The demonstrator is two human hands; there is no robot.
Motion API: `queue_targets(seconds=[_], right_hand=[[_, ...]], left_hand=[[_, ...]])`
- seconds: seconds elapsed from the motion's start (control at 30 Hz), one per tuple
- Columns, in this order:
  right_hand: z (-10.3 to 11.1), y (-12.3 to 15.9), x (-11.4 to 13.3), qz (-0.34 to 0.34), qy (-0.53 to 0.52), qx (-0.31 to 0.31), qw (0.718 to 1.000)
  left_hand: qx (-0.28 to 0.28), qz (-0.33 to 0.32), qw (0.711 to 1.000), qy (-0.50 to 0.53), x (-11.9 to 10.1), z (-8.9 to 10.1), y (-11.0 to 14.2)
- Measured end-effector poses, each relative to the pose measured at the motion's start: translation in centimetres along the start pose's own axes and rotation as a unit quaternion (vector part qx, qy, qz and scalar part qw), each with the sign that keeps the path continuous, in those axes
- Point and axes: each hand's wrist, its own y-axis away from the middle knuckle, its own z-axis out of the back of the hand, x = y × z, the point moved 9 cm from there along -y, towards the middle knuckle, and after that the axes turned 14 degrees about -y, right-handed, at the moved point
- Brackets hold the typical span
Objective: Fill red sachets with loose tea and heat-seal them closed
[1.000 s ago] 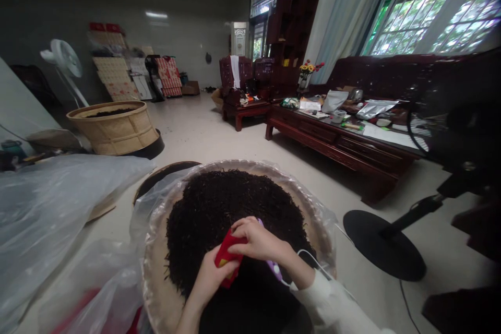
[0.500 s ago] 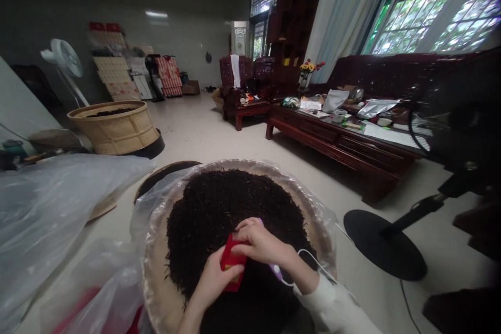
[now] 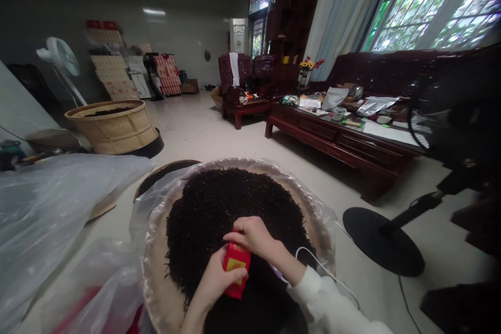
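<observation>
A small red packet [image 3: 237, 255] with a yellow label is held over the round basket. My left hand [image 3: 216, 275] wraps its side, the thumb lying across the label. At the packet's top edge, the fingers of my right hand [image 3: 250, 235] are closed on it. Dark, twisted dried leaves that look like tea [image 3: 235, 193] are heaped in the basket [image 3: 156, 271], which is lined with clear plastic. A purple object [image 3: 276, 272] with a white cord lies partly hidden behind my right wrist.
Plastic sheeting [image 3: 50, 198] spreads on the left, near a woven drum [image 3: 113, 128] of dark leaves. A black fan stand base [image 3: 381, 240] is on the right. Behind it stands a dark wooden table [image 3: 344, 148] with pouches and dishes. A white fan [image 3: 62, 57] stands back left.
The packet has tilted so that its yellow label now faces me. My right hand has shifted to its top edge, and the purple object is more hidden by my wrist.
</observation>
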Motion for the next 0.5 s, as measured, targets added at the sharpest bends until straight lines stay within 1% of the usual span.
queue_targets(seconds=[0.1,0.2,0.3,0.43,0.47,0.5], right_hand=[[0.6,-0.1,-1.3,-0.034,-0.040,-0.021,0.998],[1.1,-0.1,-2.4,-0.065,-0.077,-0.040,0.994],[1.2,-0.2,-2.9,-0.080,-0.096,-0.053,0.991],[1.1,-0.2,-3.0,-0.083,-0.090,-0.065,0.990],[1.1,-0.1,-3.0,-0.084,-0.083,-0.068,0.991],[1.0,-0.1,-3.0,-0.084,-0.073,-0.072,0.991]], left_hand=[[0.053,0.010,0.998,0.030,0.2,-0.3,0.5],[0.082,0.012,0.996,0.030,0.2,-0.2,1.0],[0.088,0.009,0.996,0.031,0.3,0.1,1.2],[0.095,0.007,0.995,0.016,0.6,0.5,1.1],[0.082,-0.001,0.997,0.006,0.5,0.7,0.9],[0.056,-0.013,0.998,-0.013,0.3,1.1,0.8]])
